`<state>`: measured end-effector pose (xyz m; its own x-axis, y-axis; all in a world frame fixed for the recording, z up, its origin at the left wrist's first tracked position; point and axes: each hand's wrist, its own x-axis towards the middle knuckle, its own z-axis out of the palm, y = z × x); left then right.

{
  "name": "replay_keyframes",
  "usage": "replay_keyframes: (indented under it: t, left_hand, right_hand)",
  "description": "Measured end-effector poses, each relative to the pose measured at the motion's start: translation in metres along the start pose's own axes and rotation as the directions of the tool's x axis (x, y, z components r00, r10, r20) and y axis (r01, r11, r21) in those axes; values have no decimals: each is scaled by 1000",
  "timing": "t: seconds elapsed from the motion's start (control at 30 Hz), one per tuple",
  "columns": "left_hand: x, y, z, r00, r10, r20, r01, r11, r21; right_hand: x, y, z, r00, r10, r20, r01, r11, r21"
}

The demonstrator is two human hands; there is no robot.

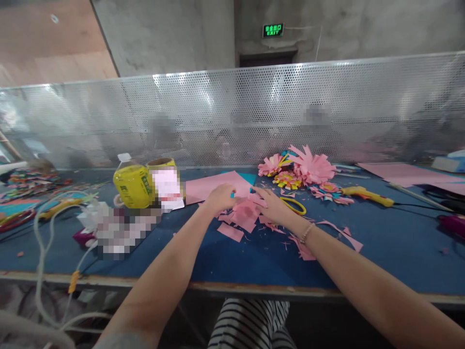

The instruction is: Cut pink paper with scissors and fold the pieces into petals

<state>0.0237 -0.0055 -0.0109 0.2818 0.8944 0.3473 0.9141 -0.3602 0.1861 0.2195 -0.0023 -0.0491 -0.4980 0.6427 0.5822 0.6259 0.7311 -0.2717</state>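
Both my hands reach over a loose heap of pink paper scraps (245,215) on the blue tabletop. My left hand (221,195) is at the heap's left side, fingers bent and apart, over the edge of a pink paper sheet (207,186). Facing it from the right, my right hand (271,204) has its fingers spread at the scraps. Small blue patches show at the fingertips of both; I cannot make out what they are. Beneath the pink sheet, part of a blue sheet (244,178) sticks out. Just beyond my right hand lie yellow-handled scissors (295,206), partly hidden.
Pink paper flowers (312,167) lie at the back right beside a yellow glue gun (372,195). To the left stand a yellow-labelled bottle (132,184) and a tape roll (162,163). White cables (39,242) hang over the front edge. A perforated metal screen (218,116) closes the back.
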Motion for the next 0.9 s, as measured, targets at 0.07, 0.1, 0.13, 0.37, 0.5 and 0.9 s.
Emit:
replay_keyframes:
  t: [0.07, 0.1, 0.13, 0.37, 0.5, 0.9]
  left_hand:
    - [-2, 10, 9, 989, 146, -22, -145, 989, 28]
    - [-3, 13, 12, 982, 186, -29, -184, 981, 55]
    - [-3, 15, 15, 978, 206, -26, -203, 976, 80]
    - [-2, 6, 7, 966, -45, -255, 76, 991, 111]
    - [2, 0, 1, 837, -219, -502, 182, 976, -122]
    - [12, -5, 13, 918, -242, -315, 85, 894, -440]
  right_hand:
    - [0, 3, 0, 1000, 7, 16, -7, 1000, -31]
    - [0, 5, -1, 1000, 14, 28, -13, 999, -44]
    - [0, 6, -3, 999, 24, 45, -21, 998, -52]
    - [-7, 15, -20, 962, 128, 240, -97, 986, -134]
    - [-9, 13, -16, 962, 95, 256, -51, 984, -173]
    - [-7, -6, 3, 954, -82, 289, 87, 996, -3]
